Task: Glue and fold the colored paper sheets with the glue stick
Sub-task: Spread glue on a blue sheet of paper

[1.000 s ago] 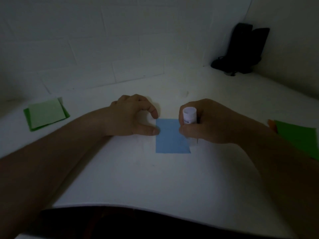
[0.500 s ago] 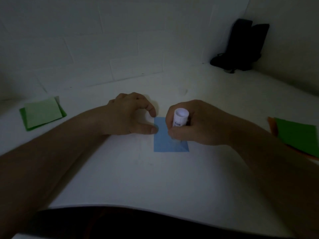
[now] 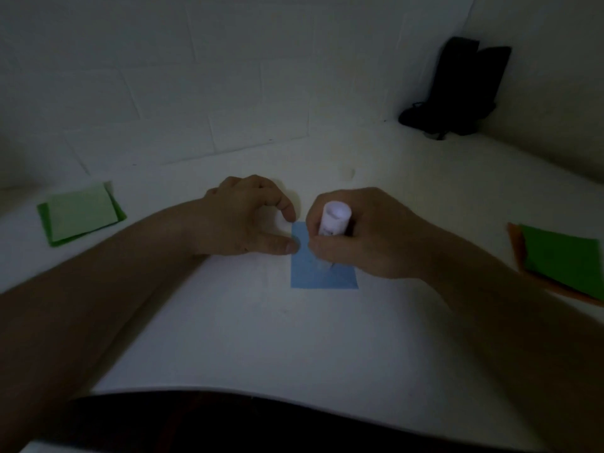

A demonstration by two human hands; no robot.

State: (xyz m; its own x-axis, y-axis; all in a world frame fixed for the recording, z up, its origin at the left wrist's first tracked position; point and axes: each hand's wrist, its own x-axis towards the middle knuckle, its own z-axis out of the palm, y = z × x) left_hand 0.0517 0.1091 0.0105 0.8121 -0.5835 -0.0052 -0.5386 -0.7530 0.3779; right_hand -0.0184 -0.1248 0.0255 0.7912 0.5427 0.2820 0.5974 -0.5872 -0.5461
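Note:
A blue paper sheet point(image 3: 322, 273) lies flat in the middle of the white table. My left hand point(image 3: 248, 220) rests beside it, with thumb tip and index fingertip pressing on the sheet's left edge. My right hand point(image 3: 369, 237) grips a white glue stick point(image 3: 335, 219), held nearly upright over the sheet's upper part. The stick's lower end is hidden behind my fingers.
A stack of light green and green papers point(image 3: 80, 212) lies at the far left. Green paper on an orange sheet point(image 3: 562, 259) lies at the right edge. A black object point(image 3: 457, 89) stands in the back right corner. The table's front edge point(image 3: 294, 395) runs near my body.
My right hand has carried the glue stick leftward across the blue sheet, from its right edge toward its left part. My left hand has stayed at the sheet's left edge.

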